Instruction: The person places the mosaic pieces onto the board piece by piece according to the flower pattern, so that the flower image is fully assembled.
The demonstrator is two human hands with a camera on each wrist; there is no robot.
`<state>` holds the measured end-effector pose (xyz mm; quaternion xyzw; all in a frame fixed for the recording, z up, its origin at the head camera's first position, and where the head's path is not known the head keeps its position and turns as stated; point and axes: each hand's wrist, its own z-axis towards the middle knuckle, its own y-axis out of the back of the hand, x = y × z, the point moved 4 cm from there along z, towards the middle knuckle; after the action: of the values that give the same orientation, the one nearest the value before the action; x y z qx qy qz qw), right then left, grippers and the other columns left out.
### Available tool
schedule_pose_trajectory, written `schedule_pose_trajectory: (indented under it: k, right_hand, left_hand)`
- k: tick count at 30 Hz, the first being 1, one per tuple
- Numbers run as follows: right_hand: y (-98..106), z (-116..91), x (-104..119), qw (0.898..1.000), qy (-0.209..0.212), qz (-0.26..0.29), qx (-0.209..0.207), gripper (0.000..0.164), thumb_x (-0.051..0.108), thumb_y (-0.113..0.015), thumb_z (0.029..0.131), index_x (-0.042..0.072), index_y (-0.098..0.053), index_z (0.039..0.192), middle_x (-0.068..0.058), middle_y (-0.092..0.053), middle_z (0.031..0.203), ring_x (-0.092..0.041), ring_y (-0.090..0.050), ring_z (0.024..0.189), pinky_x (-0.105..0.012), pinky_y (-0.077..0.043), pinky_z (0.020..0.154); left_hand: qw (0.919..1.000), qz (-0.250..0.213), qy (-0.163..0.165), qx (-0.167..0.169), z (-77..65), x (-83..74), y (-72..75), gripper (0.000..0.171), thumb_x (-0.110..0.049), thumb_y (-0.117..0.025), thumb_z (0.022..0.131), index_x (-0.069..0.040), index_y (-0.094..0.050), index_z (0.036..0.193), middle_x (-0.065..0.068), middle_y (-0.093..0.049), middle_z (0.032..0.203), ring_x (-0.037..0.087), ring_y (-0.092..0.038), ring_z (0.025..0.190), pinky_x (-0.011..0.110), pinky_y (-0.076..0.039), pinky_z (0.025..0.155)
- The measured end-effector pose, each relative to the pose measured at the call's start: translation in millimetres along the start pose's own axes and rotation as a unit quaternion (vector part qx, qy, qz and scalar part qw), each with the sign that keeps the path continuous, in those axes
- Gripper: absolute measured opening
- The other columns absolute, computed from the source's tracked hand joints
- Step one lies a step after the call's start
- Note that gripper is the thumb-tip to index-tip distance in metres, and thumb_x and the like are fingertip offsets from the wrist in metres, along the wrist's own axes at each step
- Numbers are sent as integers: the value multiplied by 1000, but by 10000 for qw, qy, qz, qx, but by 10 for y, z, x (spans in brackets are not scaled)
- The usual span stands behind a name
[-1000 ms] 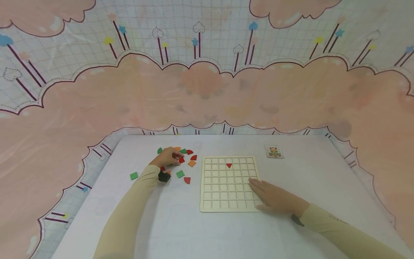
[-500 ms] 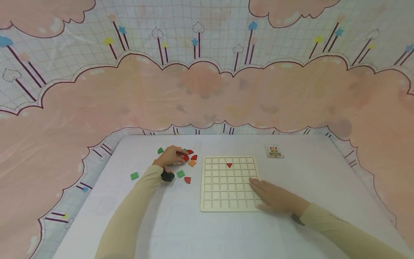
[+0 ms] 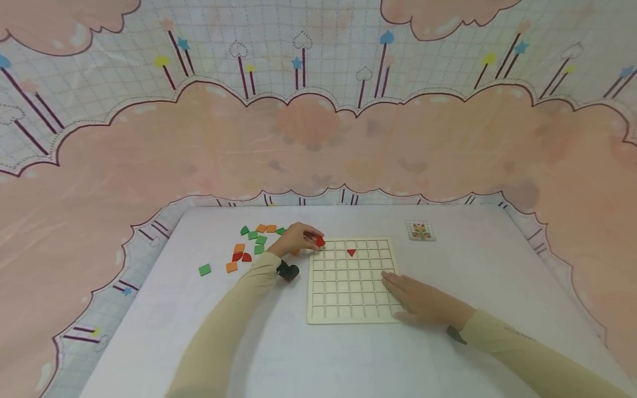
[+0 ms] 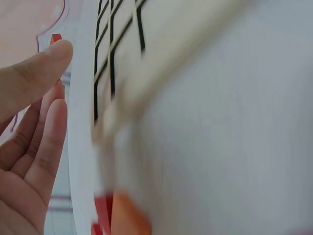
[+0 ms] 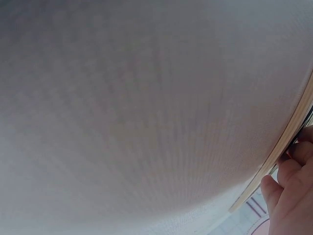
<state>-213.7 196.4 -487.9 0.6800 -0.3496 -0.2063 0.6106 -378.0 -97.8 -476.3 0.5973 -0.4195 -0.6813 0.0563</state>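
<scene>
My left hand pinches a small red tile between thumb and fingers, right at the far left corner of a pale wooden grid board. In the left wrist view, only a bit of the red tile shows beyond the thumb. One red triangle tile lies in a square of the board's far row. My right hand rests with straight fingers on the board's right edge. The right wrist view catches part of that hand along the wooden edge.
Left of the board lie several loose tiles: orange squares, green squares and red quarter-rounds. A green square sits apart, farther left. At the back right is a small card with a flower pattern on a grid.
My left hand has moved right, from among the loose tiles to the board's far left corner, carrying the red tile. My right hand stays at the board's edge.
</scene>
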Motion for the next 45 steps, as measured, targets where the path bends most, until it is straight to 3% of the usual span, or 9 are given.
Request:
schedule_pose_trajectory:
  k: [7, 14, 24, 36, 45]
  right_hand:
    - [10, 6, 10, 9998, 112, 42, -174, 71, 46, -46, 95, 3, -24, 148, -11, -22, 156, -28, -25, 142, -44, -25, 113]
    - [11, 6, 0, 10000, 29, 67, 0, 72, 47, -45, 95, 4, -22, 149, -9, -19, 157, -26, -22, 144, -42, -23, 115]
    - [-16, 12, -4, 9995, 183, -121, -241, 72, 49, -44, 95, 3, -26, 147, -10, -23, 156, -27, -26, 142, -43, -27, 113]
    - [-46, 14, -18, 9999, -24, -96, 67, 74, 51, -43, 95, 6, -21, 149, -8, -18, 158, -25, -22, 144, -40, -25, 115]
    - [-65, 23, -40, 9999, -32, -116, 64, 74, 53, -42, 95, 7, -21, 150, -6, -17, 158, -24, -21, 144, -40, -24, 115]
  left_hand:
    - [9983, -386, -424, 118, 136, -211, -252, 37, -5, -77, 75, 1, -68, 110, 15, -69, 105, 14, -64, 87, 23, -53, 77]
    - [9970, -615, -443, 176, 227, -351, -434, 38, -8, -78, 74, -1, -68, 110, 14, -70, 101, 10, -63, 84, 21, -53, 77]
    - [9963, -144, -821, 199, 346, -450, -614, 35, -11, -78, 74, -2, -70, 107, 12, -70, 96, 14, -64, 84, 20, -52, 75]
    - [9928, 410, -958, 592, 396, -619, -786, 34, -8, -77, 76, -6, -70, 109, 9, -68, 103, 14, -61, 87, 19, -50, 76]
    - [9894, 620, -1110, 701, 466, -590, -866, 35, -9, -76, 77, -6, -69, 111, 8, -68, 106, 11, -58, 86, 16, -47, 73]
